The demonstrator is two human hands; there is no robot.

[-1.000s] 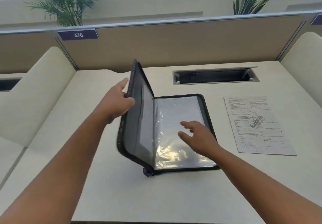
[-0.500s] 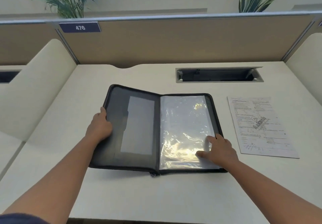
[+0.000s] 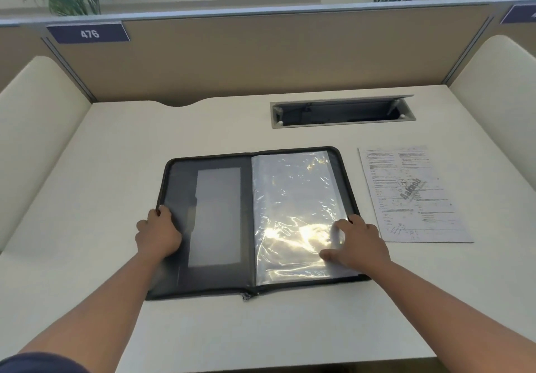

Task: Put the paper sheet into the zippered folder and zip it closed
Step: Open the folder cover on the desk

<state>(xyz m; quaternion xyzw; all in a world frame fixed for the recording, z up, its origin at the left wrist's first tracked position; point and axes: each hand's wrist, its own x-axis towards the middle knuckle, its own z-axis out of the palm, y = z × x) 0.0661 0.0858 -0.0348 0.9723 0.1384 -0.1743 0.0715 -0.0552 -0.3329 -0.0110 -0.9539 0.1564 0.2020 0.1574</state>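
Observation:
The black zippered folder [image 3: 216,216] lies flat and open on the desk, its spine running front to back. Its left half is a dark cover with a grey panel. Its right half holds shiny clear plastic sleeves [image 3: 293,198]. My left hand [image 3: 158,232] rests on the cover's left edge, fingers curled over it. At the sleeves' right edge, my right hand [image 3: 356,242] pinches the top sleeve and lifts it slightly. The printed paper sheet [image 3: 412,195] lies flat on the desk, just right of the folder, with neither hand on it.
An open cable hatch [image 3: 342,111] is set in the white desk [image 3: 179,129] behind the folder. A tan partition [image 3: 261,59] with a "476" label stands at the back, and cream side panels [image 3: 37,129] close in both sides.
The folder's left cover swung from upright down flat onto the desk. My right hand moved to the sleeves' right edge and took hold of the top sleeve.

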